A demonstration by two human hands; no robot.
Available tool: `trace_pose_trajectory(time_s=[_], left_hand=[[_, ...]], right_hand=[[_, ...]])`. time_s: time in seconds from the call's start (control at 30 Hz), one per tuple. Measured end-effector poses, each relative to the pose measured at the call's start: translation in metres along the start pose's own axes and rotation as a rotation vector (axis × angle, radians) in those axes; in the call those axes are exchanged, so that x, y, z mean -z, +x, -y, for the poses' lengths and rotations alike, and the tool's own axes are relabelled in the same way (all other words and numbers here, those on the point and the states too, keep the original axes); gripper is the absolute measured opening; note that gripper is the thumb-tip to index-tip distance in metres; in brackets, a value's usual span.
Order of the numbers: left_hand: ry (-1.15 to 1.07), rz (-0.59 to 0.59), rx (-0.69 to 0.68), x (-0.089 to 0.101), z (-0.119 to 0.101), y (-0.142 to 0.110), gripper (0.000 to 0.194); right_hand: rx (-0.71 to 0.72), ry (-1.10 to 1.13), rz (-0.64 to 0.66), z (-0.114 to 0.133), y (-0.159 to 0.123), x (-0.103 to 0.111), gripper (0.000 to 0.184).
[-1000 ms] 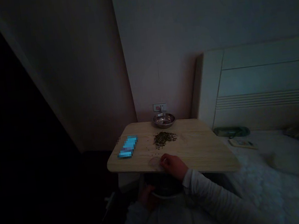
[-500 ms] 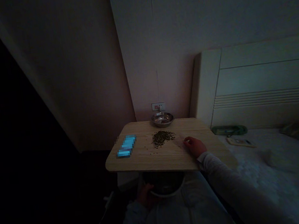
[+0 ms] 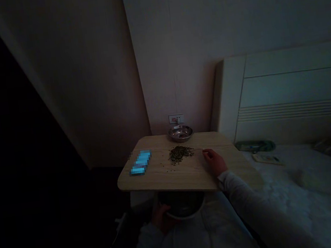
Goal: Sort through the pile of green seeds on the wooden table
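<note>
A pile of small dark grains [image 3: 180,153], greenish and perhaps beans, lies loosely spread on a light wooden table [image 3: 148,182]. Just right of the pile, my right hand [image 3: 215,162] rests low over the tabletop with thumb and fingers drawn together. Whatever they pinch, if anything, is too small and dark to make out. Below the near table edge, my left hand [image 3: 162,218] grips the left rim of a large bowl [image 3: 186,216] on my lap. The bowl's inside is too dark to read. At the far edge stands a shiny metal bowl [image 3: 180,134] with a little dark stuff in it.
On the table's left lies a phone [image 3: 141,162] with a lit, pixelated screen. Behind is a wall with a socket [image 3: 176,119]. A bed [image 3: 309,187] with a pale headboard [image 3: 294,88] adjoins on the right, bearing a green object [image 3: 255,146] and a pale flat device [image 3: 268,159].
My right hand has shifted slightly, and the faint smear beside its fingertips is gone. My left hand keeps its hold on the large bowl. The whole view has tilted a little.
</note>
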State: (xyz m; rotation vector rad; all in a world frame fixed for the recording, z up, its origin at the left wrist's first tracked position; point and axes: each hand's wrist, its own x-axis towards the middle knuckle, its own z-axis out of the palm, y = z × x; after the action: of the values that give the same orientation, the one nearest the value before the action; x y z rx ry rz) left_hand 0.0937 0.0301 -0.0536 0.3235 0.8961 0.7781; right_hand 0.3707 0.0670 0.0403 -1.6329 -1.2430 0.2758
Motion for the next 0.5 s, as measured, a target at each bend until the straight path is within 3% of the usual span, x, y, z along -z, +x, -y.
trace_pose_trajectory(time_s=[0.1, 0.3, 0.5], left_hand=[[-0.012, -0.054, 0.022, -0.001, -0.001, -0.001, 0.045], [-0.036, -0.101, 0.004, -0.006, -0.003, -0.006, 0.042], [-0.003, -0.094, 0.029, -0.003, -0.003, -0.006, 0.019]], right_hand=[[0.065, 0.187, 0.030, 0.011, -0.005, -0.021, 0.029], [0.015, 0.328, 0.169, 0.033, -0.019, -0.066, 0.028], [0.014, 0.217, 0.158, 0.037, -0.031, -0.067, 0.026]])
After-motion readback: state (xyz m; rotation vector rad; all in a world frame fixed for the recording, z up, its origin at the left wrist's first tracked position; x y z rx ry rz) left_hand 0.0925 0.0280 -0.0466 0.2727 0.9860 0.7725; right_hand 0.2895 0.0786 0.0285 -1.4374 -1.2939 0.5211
